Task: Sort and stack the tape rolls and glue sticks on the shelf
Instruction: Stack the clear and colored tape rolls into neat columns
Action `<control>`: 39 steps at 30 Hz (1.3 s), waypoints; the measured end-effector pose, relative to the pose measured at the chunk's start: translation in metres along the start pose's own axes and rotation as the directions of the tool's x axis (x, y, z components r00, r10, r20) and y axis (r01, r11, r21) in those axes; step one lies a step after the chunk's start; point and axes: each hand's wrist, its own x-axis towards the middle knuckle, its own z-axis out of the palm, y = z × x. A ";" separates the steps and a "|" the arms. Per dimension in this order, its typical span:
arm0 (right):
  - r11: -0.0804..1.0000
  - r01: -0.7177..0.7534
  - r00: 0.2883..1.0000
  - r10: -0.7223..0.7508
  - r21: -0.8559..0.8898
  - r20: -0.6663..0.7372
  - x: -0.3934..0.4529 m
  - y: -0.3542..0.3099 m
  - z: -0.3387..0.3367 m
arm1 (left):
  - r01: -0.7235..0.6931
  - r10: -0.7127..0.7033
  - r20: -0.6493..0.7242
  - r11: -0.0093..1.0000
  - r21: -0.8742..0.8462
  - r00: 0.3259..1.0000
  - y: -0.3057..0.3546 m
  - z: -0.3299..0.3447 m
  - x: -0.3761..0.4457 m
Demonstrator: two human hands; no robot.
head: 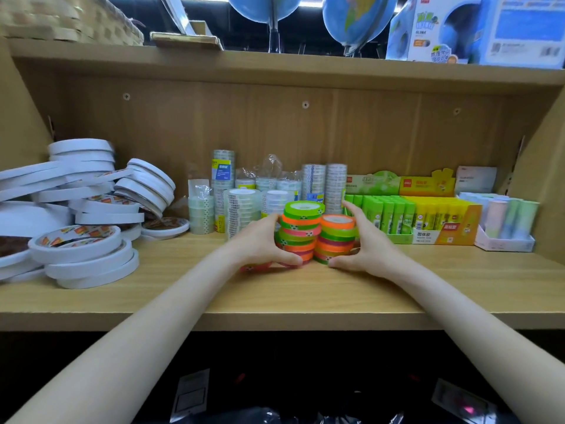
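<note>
Two stacks of neon tape rolls stand side by side on the wooden shelf [275,295]. The taller left stack [301,228] is green, orange and pink; the shorter right stack [336,237] is orange and green. My left hand [263,243] curls round the left stack, thumb at its base. My right hand [371,246] wraps the right stack from the other side, its fingers behind. One pink roll [255,267] lies flat under my left wrist. Green glue sticks [388,215] and yellow glue sticks [434,214] fill display boxes at the right.
A loose heap of white double-sided tape rolls [82,215] crowds the left end. Clear tape stacks [241,209] stand behind the neon rolls. A pastel stick box [504,224] sits at the far right. Globes [354,19] and a wicker basket [67,19] occupy the upper shelf.
</note>
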 end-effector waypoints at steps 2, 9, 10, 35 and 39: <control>0.999 -0.004 0.999 0.002 0.036 0.037 0.000 -0.001 -0.001 | -0.009 0.009 0.022 1.000 -0.012 1.000 -0.001 -0.002 0.000; 0.993 -0.044 0.990 0.028 0.113 0.136 -0.003 0.003 -0.006 | -0.022 0.023 0.138 1.000 -0.008 0.990 -0.004 -0.009 0.002; 0.990 -0.048 0.989 0.028 0.136 0.142 -0.002 0.003 -0.007 | -0.034 0.033 0.137 0.999 0.004 0.990 -0.004 -0.007 0.001; 0.989 0.112 0.993 -0.109 0.100 -0.040 0.007 0.003 -0.005 | -0.083 0.085 0.055 0.996 -0.037 0.995 -0.006 -0.005 0.000; 0.936 0.259 0.965 -0.240 0.240 -0.108 0.010 -0.016 -0.011 | -0.088 0.108 0.045 0.941 -0.326 0.993 -0.012 -0.016 -0.003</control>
